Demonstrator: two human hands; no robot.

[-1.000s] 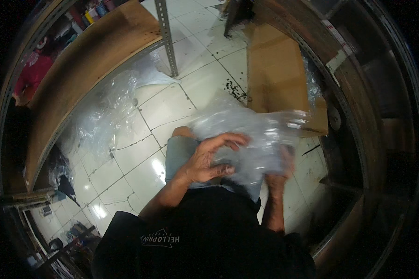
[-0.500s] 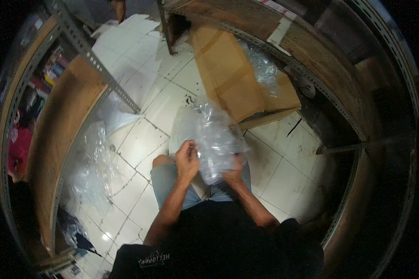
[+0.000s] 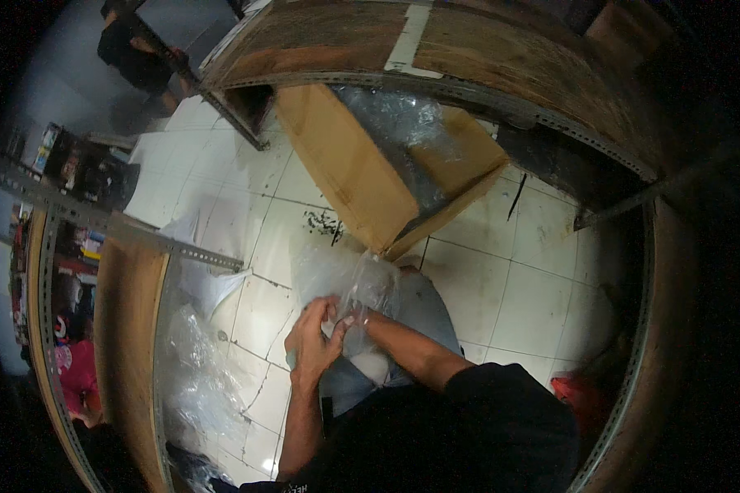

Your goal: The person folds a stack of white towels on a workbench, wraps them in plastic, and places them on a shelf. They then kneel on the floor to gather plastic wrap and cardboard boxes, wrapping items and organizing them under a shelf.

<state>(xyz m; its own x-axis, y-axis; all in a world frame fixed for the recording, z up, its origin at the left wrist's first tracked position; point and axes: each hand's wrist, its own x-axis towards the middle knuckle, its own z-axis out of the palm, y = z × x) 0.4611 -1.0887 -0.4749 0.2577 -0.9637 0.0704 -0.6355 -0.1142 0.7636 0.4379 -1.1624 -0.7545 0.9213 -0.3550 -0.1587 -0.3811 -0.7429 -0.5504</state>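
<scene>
A clear plastic bag lies crumpled over my lap, between my knees and the cardboard box. My left hand pinches its near edge, with thumb and fingers curled together. My right hand reaches across from the right, close beside the left thumb. The film covers most of the right hand, and its fingers are hidden; it seems to be inside the bag. Ahead of my knees stands the open cardboard box, tilted on the floor, with more clear plastic in it.
A wooden shelf with a metal frame spans the far side; another shelf stands at left. Loose clear plastic lies on the tiled floor beside it. A red item sits at lower right. Another person stands far left.
The view has turned, showing more of the box and another person at far left. My right hand has moved from the bag's right side to beside my left hand, under the film.
</scene>
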